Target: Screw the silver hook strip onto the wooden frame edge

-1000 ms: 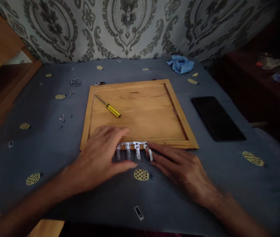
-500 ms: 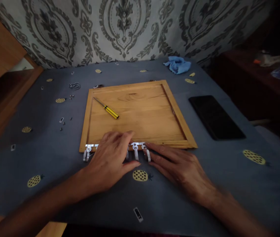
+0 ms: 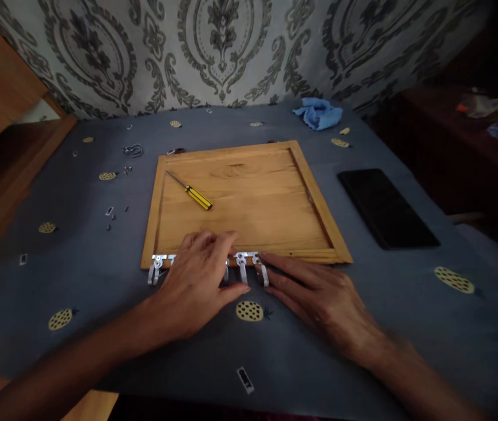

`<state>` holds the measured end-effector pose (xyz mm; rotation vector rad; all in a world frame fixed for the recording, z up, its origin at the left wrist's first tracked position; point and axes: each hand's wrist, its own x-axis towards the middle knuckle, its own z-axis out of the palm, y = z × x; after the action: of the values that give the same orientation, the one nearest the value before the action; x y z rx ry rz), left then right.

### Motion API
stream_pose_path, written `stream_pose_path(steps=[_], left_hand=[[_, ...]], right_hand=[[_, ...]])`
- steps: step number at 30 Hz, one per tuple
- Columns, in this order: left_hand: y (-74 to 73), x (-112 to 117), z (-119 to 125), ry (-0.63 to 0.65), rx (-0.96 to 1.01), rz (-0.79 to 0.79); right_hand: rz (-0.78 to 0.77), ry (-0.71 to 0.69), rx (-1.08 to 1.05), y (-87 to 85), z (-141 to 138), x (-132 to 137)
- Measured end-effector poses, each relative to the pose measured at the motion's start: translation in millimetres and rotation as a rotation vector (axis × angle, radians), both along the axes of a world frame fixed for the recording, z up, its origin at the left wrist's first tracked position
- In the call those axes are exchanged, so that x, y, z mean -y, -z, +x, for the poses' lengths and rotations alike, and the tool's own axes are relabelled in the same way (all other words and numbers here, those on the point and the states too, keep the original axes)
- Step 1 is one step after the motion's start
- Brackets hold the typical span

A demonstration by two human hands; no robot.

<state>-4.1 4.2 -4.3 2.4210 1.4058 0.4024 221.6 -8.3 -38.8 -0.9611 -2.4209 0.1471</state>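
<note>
A square wooden board [image 3: 249, 199] with a raised rim lies flat on the grey cloth. A metal hook rail [image 3: 245, 264] runs along its near edge, with hooks pointing toward me. My left hand [image 3: 196, 286] lies flat over the rail's middle, fingers stretched out onto the board's edge. My right hand [image 3: 319, 295] rests flat on the cloth, its fingertips touching the rail's right end. One end hook [image 3: 155, 270] shows left of my left hand. A yellow and black screwdriver [image 3: 190, 190] lies on the board.
A black phone [image 3: 387, 207] lies right of the board. A blue rag [image 3: 319, 113] sits at the back. Small screws and metal bits [image 3: 117, 213] are scattered on the cloth at the left, with a metal hook piece [image 3: 132, 151] further back. Patterned wall behind.
One second ago the hooks sat bunched under my fingertips; since then my left hand has shifted right and forward, uncovering the rail's left end. Little has moved in the last half second.
</note>
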Motion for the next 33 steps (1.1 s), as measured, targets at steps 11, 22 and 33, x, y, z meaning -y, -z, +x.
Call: stream_pose_path(steps=[11,22,33], left_hand=[[-1.4,-0.5,1.6,-0.044,0.008,-0.059],[1.9,0.5,0.6,-0.05,0.021,-0.017],[-2.6,0.5,0.9,-0.03,0.081,-0.079]], right_hand=[[0.043,0.023,-0.02,-1.7,-5.4,0.3],[0.134,0.216,-0.036,-2.1,9.4,-3.6],[0.038,0.32,-0.196,-38.1,10.4,-26.5]])
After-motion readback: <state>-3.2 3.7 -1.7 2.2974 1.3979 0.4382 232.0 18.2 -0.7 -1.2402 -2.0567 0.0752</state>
